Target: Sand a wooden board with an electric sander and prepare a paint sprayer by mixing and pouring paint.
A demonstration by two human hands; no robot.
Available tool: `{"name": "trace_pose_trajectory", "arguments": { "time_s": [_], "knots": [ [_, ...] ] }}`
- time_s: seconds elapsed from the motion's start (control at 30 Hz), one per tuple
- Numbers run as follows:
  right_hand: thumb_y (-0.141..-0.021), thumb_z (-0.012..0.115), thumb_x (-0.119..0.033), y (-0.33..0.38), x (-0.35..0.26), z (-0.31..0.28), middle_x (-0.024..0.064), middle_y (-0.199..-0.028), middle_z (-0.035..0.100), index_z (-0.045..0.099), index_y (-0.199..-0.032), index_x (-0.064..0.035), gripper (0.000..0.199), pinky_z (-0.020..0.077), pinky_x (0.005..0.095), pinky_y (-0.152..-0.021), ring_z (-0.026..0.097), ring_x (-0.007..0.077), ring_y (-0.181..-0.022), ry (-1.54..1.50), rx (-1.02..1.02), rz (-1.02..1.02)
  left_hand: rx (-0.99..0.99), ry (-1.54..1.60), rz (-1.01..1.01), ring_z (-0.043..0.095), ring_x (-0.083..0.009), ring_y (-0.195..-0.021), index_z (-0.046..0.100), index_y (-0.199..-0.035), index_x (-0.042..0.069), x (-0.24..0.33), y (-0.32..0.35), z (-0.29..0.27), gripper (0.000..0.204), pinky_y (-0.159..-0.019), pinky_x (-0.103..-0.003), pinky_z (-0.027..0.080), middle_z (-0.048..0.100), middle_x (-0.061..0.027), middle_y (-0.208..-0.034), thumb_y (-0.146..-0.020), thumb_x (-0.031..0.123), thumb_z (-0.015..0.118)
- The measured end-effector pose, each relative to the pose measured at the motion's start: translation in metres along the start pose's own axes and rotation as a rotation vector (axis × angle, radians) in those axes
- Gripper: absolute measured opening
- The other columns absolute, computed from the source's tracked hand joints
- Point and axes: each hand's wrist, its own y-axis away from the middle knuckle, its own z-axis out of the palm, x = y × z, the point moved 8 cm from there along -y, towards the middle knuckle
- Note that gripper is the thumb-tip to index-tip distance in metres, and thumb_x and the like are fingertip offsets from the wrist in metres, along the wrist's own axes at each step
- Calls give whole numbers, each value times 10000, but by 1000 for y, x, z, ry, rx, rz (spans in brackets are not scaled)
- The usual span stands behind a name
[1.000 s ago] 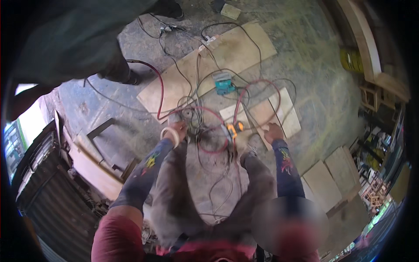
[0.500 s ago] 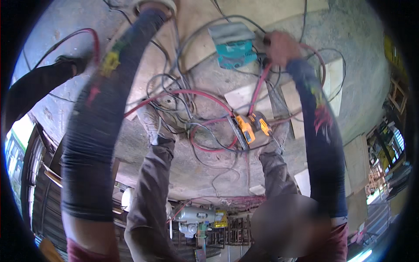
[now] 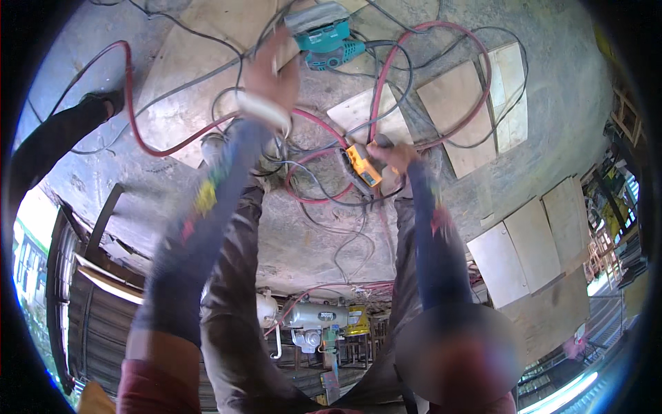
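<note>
My right hand [image 3: 394, 156] grips the end of a yellow and black power tool [image 3: 361, 168] that lies on the concrete floor among tangled cables. My left hand [image 3: 272, 67] is stretched forward and blurred, with a white cuff at the wrist. It hovers just left of a teal power sander [image 3: 324, 36] resting on a plywood sheet [image 3: 207, 76]. Whether its fingers hold a cable is not visible. Both forearms wear dark sleeves with coloured prints.
A red hose [image 3: 141, 138] and grey cables [image 3: 324, 183] loop across the floor. Plywood boards [image 3: 458, 110] lie to the right, with more [image 3: 531, 245] further back. Another person's dark leg and shoe [image 3: 65, 134] stand at the left. A grey compressor [image 3: 314, 317] shows between my legs.
My right hand has come down from beside the teal sander onto the yellow tool. My left hand has swung right toward the sander. The view has tilted.
</note>
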Motion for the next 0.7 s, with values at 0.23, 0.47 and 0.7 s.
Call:
{"name": "trace_pose_trajectory", "arguments": {
  "time_s": [0.23, 0.47, 0.7],
  "knots": [
    [-788, 806, -556, 60, 17, 9, 308, -1277, 634, 429, -1473, -13, 952, 557, 521, -953, 684, 469, -1092, 146, 398, -452, -590, 48, -559, 742, -268, -997, 721, -1189, 17, 0, 239, -130, 289, -887, -352, 558, 765, -178, -1053, -909, 86, 727],
    [-766, 828, -406, 340, -61, 53, 310, -1290, 568, 416, -1508, -110, 899, 568, 545, -857, 682, 477, -990, 434, 471, -711, -376, -455, -812, 730, -228, -940, 724, -1151, 6, -30, 419, -412, 260, -857, -338, 564, 770, -141, -1001, -913, 95, 669],
    [-744, 867, -315, 515, -160, 72, 256, -1179, 628, 485, -1345, -35, 765, 551, 494, -883, 677, 441, -1024, 384, 404, -1167, -1, -85, -1587, 729, -310, -946, 704, -1203, 41, 1, 784, -465, 349, -821, -407, 600, 747, -199, -1136, -950, 282, 697]
  ]
}}
